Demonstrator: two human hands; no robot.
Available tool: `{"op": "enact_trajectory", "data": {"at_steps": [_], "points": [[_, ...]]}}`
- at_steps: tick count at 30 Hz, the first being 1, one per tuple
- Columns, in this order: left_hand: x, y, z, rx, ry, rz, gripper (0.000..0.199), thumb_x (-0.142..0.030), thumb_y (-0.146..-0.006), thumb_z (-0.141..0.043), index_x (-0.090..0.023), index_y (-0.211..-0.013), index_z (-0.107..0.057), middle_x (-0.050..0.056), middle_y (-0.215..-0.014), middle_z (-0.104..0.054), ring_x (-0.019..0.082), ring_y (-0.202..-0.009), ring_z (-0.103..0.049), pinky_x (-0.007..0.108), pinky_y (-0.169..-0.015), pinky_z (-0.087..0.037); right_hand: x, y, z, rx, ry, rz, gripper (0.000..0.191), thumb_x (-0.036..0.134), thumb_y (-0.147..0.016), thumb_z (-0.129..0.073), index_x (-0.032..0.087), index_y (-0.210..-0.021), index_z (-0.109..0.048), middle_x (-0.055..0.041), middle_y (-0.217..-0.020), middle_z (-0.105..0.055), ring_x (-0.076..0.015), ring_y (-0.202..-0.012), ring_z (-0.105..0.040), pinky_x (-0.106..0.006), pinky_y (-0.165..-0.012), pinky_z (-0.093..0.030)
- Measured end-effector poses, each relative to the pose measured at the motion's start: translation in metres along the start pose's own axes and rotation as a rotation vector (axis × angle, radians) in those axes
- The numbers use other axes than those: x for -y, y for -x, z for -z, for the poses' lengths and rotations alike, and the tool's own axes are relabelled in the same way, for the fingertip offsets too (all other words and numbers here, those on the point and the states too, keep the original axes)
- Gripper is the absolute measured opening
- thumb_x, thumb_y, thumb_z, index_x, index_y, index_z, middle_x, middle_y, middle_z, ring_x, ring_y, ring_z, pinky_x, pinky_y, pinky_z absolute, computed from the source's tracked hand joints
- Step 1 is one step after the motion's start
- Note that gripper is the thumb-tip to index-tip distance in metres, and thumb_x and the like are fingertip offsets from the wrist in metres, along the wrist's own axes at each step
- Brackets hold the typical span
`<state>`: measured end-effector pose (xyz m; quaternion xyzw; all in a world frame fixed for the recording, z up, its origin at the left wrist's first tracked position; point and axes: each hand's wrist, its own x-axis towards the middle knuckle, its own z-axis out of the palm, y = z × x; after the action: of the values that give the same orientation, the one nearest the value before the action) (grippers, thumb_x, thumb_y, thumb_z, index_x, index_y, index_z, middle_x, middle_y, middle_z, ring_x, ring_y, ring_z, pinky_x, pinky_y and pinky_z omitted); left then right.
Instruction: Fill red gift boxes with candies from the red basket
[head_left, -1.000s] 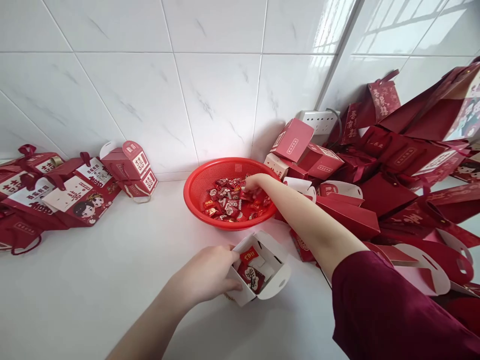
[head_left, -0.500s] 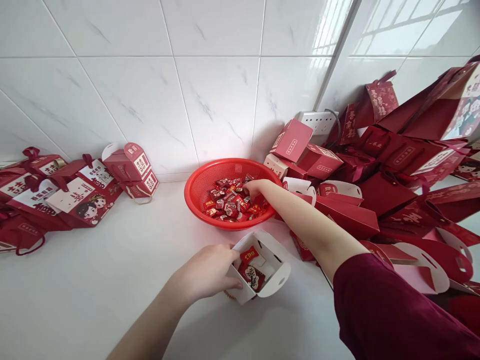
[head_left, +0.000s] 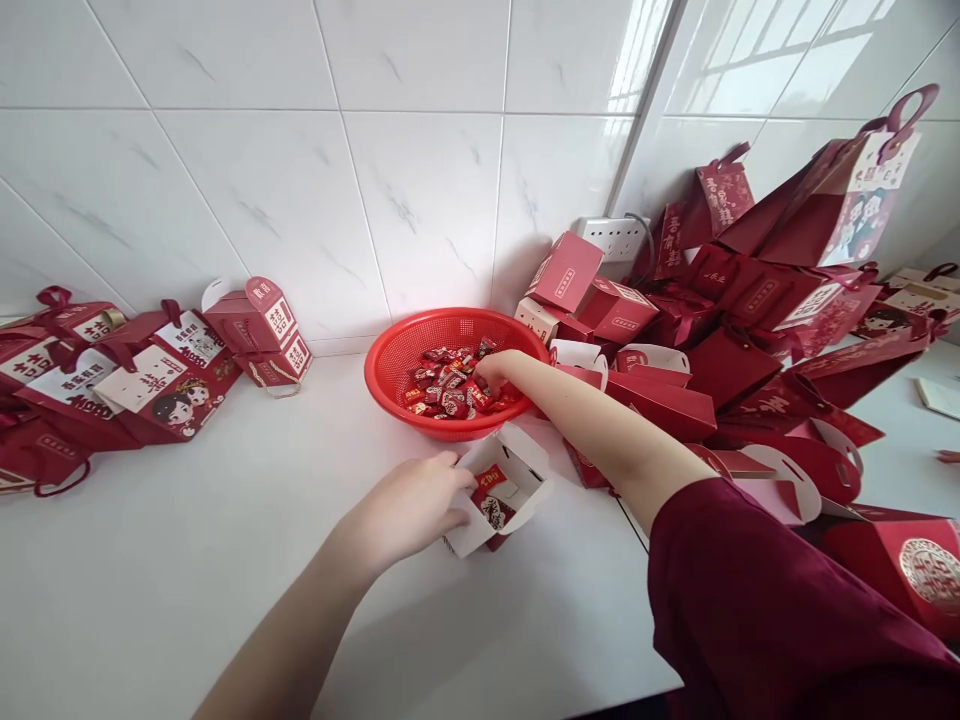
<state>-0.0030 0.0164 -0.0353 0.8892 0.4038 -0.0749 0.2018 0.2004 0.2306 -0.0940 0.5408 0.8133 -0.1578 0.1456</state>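
Observation:
My left hand (head_left: 409, 512) grips the left wall of a small open box (head_left: 525, 470) with a white inside. Two red packets (head_left: 493, 483) lie in that box. Just behind it stands a red plastic basket (head_left: 390, 402) holding several wrapped candies (head_left: 450, 385). My right hand (head_left: 496, 372) reaches into the right side of the basket, its fingers down among the candies. The fingertips are hidden there, so what they hold, if anything, cannot be made out.
Red gift boxes (head_left: 176, 385) stand at the left by the tiled wall. A large pile of red boxes (head_left: 660, 400) fills the right side, some with open flaps. A white power strip (head_left: 615, 238) lies behind that pile.
The view has shifted slightly to the right. My right hand has moved a little left within the basket. My left hand still holds the box, which sits a bit closer to the basket.

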Motion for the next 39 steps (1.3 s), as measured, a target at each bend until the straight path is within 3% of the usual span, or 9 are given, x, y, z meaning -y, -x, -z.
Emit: {"op": "enact_trajectory", "data": {"at_steps": [3,6,9,12,14,17,22,28,39], "points": [[-0.005,0.006,0.009,-0.084,-0.007,-0.019,0.026,-0.032,-0.091,-0.053,-0.028,-0.112,-0.067,0.003,-0.105,-0.065,0.020,-0.088,-0.064,0.028,-0.069,-0.042,0.004,0.016,0.008,-0.122,-0.091,-0.103,0.033,0.034,-0.095,-0.061,0.016,-0.122,-0.060,-0.0095,-0.121,-0.061,-0.0219,-0.103,-0.063,-0.043,-0.087,-0.054],[-0.007,0.013,0.016,-0.233,0.026,0.038,0.023,-0.038,-0.093,-0.051,-0.027,-0.104,-0.067,0.001,-0.102,-0.068,0.019,-0.087,-0.064,0.028,-0.069,-0.042,0.006,0.046,0.013,-0.365,-0.241,-0.118,0.034,0.034,-0.092,-0.064,0.014,-0.120,-0.061,-0.0119,-0.121,-0.062,-0.0240,-0.108,-0.061,-0.042,-0.092,-0.052],[-0.004,0.016,0.020,-0.413,0.085,0.136,0.025,-0.045,-0.093,-0.050,-0.027,-0.097,-0.066,-0.002,-0.094,-0.071,0.018,-0.082,-0.065,0.027,-0.067,-0.043,0.015,0.086,0.003,-0.595,-0.454,-0.032,0.042,0.042,-0.095,-0.056,0.013,-0.125,-0.056,-0.0130,-0.119,-0.066,-0.0251,-0.107,-0.064,-0.036,-0.089,-0.053],[-0.001,0.010,0.018,-0.564,0.152,0.168,0.027,-0.048,-0.093,-0.051,-0.027,-0.097,-0.067,-0.002,-0.095,-0.073,0.017,-0.079,-0.065,0.028,-0.070,-0.046,0.031,0.125,-0.018,-0.716,-0.669,0.100,0.050,0.049,-0.104,-0.027,0.016,-0.132,-0.053,-0.0101,-0.124,-0.067,-0.0198,-0.105,-0.066,-0.031,-0.086,-0.055],[-0.001,0.003,0.015,-0.647,0.236,0.151,0.028,-0.049,-0.092,-0.054,-0.026,-0.100,-0.068,-0.002,-0.101,-0.073,0.017,-0.081,-0.065,0.029,-0.075,-0.049,0.046,0.147,-0.032,-0.761,-1.035,0.289,0.049,0.051,-0.102,-0.036,0.017,-0.129,-0.058,-0.0101,-0.125,-0.067,-0.0205,-0.109,-0.066,-0.032,-0.090,-0.054],[-0.004,-0.009,0.008,-0.684,0.461,0.060,0.033,-0.048,-0.088,-0.061,-0.024,-0.109,-0.068,0.001,-0.109,-0.072,0.018,-0.089,-0.066,0.029,-0.080,-0.052,0.068,0.168,-0.046,-0.636,-1.498,0.571,0.036,0.047,-0.088,-0.065,0.022,-0.112,-0.072,-0.0069,-0.124,-0.068,-0.0232,-0.114,-0.063,-0.037,-0.099,-0.049],[-0.008,-0.015,0.003,-0.585,0.879,-0.099,0.037,-0.045,-0.088,-0.064,-0.018,-0.113,-0.069,0.007,-0.115,-0.071,0.025,-0.112,-0.064,0.032,-0.091,-0.054,0.086,0.178,-0.061,-0.464,-1.665,0.676,0.025,0.043,-0.086,-0.070,0.024,-0.101,-0.076,-0.0036,-0.102,-0.072,-0.0188,-0.097,-0.066,-0.036,-0.094,-0.050],[-0.001,-0.009,0.009,-0.496,0.927,-0.072,0.032,-0.044,-0.088,-0.065,-0.018,-0.105,-0.073,0.007,-0.105,-0.073,0.024,-0.102,-0.067,0.031,-0.084,-0.056,0.066,0.190,-0.058,-0.457,-1.593,0.612,0.023,0.039,-0.091,-0.065,0.018,-0.085,-0.072,-0.0005,-0.079,-0.065,-0.0101,-0.072,-0.060,-0.022,-0.071,-0.050],[0.002,-0.004,0.012,-0.474,0.907,-0.093,0.026,-0.040,-0.087,-0.068,-0.018,-0.098,-0.074,0.007,-0.092,-0.074,0.020,-0.081,-0.069,0.027,-0.066,-0.056,0.056,0.207,-0.041,-0.333,-1.425,0.587,0.030,0.040,-0.092,-0.064,0.013,-0.080,-0.073,-0.0025,-0.063,-0.068,-0.0124,-0.058,-0.065,-0.024,-0.060,-0.051]]}}
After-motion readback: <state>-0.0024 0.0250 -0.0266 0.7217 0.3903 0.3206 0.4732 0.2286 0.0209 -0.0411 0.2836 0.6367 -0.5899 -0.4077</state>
